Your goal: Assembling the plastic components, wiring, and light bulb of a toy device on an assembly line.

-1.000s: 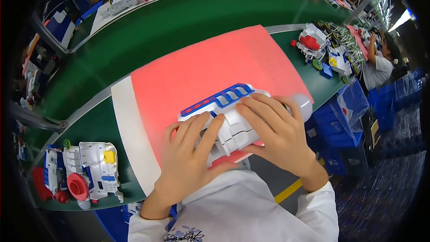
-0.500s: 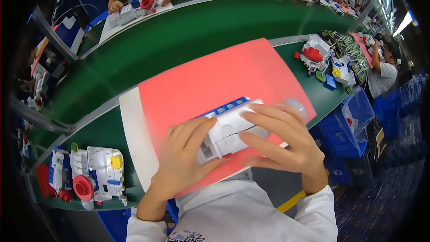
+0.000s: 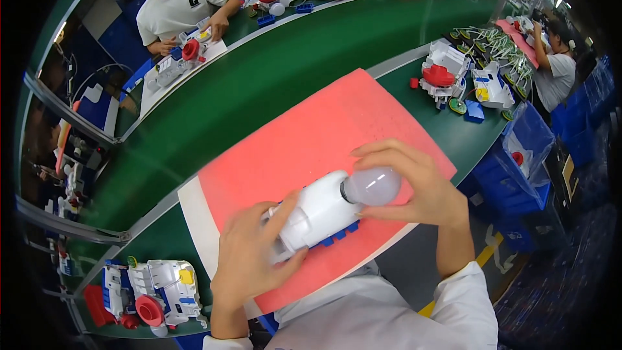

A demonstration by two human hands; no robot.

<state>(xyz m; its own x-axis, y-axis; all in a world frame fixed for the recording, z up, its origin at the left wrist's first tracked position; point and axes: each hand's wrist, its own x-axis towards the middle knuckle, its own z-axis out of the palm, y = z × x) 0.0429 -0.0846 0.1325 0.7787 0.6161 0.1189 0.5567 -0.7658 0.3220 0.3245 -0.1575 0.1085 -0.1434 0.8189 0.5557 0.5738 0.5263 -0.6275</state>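
A white plastic housing (image 3: 315, 206) lies slanted over the pink mat, a blue toothed strip (image 3: 335, 234) showing along its near side. From its right end sticks out a cloudy, bulb-shaped dome (image 3: 378, 186) with a dark collar. My left hand (image 3: 254, 256), slightly blurred, grips the left end of the housing, thumb on the near side and fingers on the far side. Curved around the dome is my right hand (image 3: 414, 181), with the thumb below it and the fingers above. The housing's underside is hidden.
The pink mat (image 3: 324, 123) lies over a white sheet on the green bench. White half-shells (image 3: 170, 291) with red and yellow parts sit at left. More assemblies (image 3: 444, 74) and cable bundles (image 3: 502, 52) lie at right. Blue bins (image 3: 512, 172) stand beside the bench. Co-workers sit across and at right.
The housing has been turned over, so its blue strip moved from the far side to the near side. My right hand has closed around the dome, now in plain sight. The view has shifted.
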